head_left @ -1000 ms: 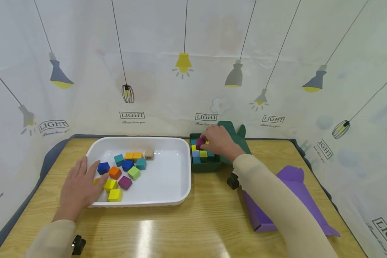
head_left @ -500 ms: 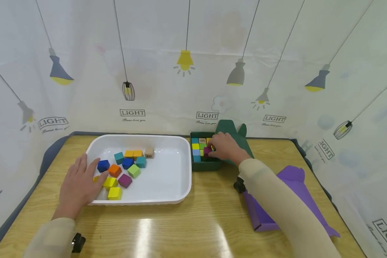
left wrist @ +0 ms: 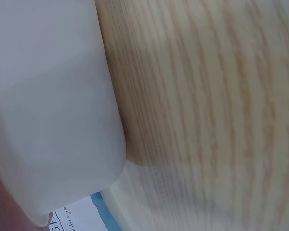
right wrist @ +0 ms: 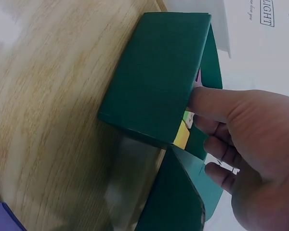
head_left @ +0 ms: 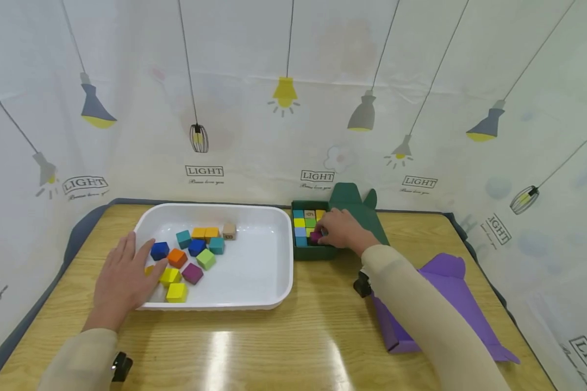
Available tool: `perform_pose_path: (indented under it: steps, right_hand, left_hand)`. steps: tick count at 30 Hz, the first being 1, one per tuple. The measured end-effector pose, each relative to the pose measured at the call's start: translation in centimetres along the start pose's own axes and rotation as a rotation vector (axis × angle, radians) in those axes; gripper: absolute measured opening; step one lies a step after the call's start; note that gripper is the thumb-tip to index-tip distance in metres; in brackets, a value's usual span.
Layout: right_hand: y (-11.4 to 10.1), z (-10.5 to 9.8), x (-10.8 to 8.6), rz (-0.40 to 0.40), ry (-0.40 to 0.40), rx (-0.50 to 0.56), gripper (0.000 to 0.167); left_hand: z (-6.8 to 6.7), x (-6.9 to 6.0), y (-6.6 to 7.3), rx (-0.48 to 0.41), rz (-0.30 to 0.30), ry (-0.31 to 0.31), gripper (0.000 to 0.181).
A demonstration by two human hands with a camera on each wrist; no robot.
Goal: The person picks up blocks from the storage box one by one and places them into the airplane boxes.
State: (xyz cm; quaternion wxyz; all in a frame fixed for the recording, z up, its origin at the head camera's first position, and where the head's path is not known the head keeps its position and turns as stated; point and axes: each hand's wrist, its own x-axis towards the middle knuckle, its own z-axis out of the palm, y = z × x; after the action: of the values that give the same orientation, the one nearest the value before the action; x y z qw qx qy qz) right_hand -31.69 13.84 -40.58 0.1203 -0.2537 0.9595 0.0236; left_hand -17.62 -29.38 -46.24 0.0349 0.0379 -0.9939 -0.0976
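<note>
My right hand reaches into the green box, pinching a purple cube near the box's front. Rows of coloured cubes and a wooden cube with a marking lie inside the box. In the right wrist view the thumb and fingers dip past the box's wall, and the cube is mostly hidden. My left hand rests over the left rim of the white tray, fingers spread. Beside its thumb are a yellow cube and a blue cube.
Several more cubes lie in the tray's left half, among them an orange cube and a wooden cube. The green box's lid is folded back. An opened purple box lies under my right forearm. A printed cloth stands behind.
My right hand has moved toward the front of the green box with the purple cube and lowered it there. My left hand has stayed on the tray.
</note>
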Motion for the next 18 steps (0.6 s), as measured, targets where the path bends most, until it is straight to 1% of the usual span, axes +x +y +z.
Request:
perform_pose_path:
  steps: [8,18]
  right_hand:
    - [0.04,0.54,0.47,0.010,-0.005,0.017,0.031]
    - [0.20,0.87,0.90,0.026,0.004,0.042,0.032]
  left_hand:
    - [-0.04,-0.03,0.07,-0.009,0.002,-0.005,0.075]
    - [-0.04,-0.06,-0.02,-0.013,0.004,0.006,0.074]
